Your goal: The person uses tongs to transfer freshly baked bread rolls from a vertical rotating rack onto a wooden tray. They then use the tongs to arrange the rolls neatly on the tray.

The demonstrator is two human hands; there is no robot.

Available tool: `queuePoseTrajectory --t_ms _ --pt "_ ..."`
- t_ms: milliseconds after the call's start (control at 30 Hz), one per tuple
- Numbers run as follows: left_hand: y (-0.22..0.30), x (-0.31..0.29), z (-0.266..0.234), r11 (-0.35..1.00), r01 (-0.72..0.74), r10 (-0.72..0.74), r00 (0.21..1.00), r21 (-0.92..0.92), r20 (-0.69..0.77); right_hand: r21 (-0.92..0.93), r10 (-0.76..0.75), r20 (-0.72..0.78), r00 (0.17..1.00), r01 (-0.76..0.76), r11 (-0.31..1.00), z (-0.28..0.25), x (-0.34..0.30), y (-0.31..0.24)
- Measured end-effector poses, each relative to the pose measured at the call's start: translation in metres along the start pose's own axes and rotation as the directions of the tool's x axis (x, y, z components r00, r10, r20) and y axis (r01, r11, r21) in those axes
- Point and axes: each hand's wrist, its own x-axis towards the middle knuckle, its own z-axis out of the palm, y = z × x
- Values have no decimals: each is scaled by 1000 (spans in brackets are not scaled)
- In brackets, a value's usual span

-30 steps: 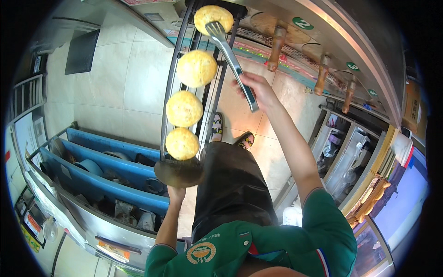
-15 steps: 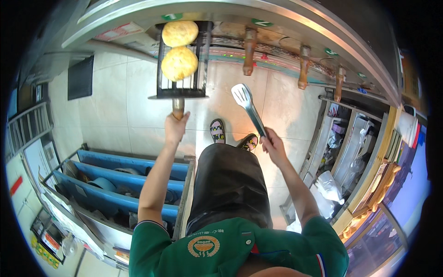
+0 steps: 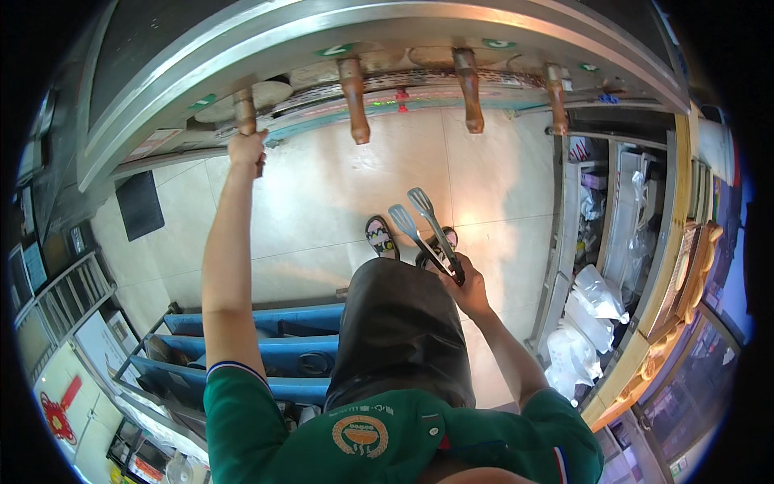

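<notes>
Nearest the wearer, a black apron (image 3: 403,335) hangs below a green shirt (image 3: 387,448). Just beyond it, to the right, the right hand (image 3: 466,286) is closed around the lower end of a pair of metal tongs (image 3: 421,202), whose slotted tips stand apart with nothing between them. The tongs appear light and springy; the smooth metal could slip in a greasy palm, so a hold partway along both arms is judged sound. Beneath them, on the pale tiled floor (image 3: 322,234), are two patterned sandals (image 3: 380,237), one partly covered by the tongs and hand. Blue bins (image 3: 300,323) stand at the left, and white plastic bags (image 3: 576,359) lie at the right. Farther off, at the end of an outstretched arm, the left hand (image 3: 247,149) is wrapped around a turned wooden handle (image 3: 245,106), the leftmost in a row on the steel oven front (image 3: 419,22). This handle is judged stiff and firm, and anything attached behind it is hidden; its weight cannot be told. Metal near its root may be hot, so the outer wooden part is the proper place to grip. Along the same front, a second handle (image 3: 353,101), a third handle (image 3: 472,93) and a fourth handle (image 3: 556,97) project untouched.
</notes>
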Motion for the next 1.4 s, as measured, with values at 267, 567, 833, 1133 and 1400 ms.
queuePoseTrajectory --t_ms 267,567,833,1133,1400 --pt "36 -32 64 677 -532 736 502 508 -455 40 89 -10 996 -89 995 -28 -27 29" --pt "60 -121 146 960 -61 131 960 -274 247 120 92 92 991 -103 987 -68 -44 66" --pt "-38 -236 127 976 -9 53 979 -217 199 325 56 247 967 -137 936 -118 -14 79" --pt "-148 -351 113 993 24 -13 995 -112 98 426 -67 590 805 -240 872 -118 65 25" --pt "-216 -425 111 994 -56 57 998 -89 10 441 -144 718 681 -284 852 -40 104 -22"
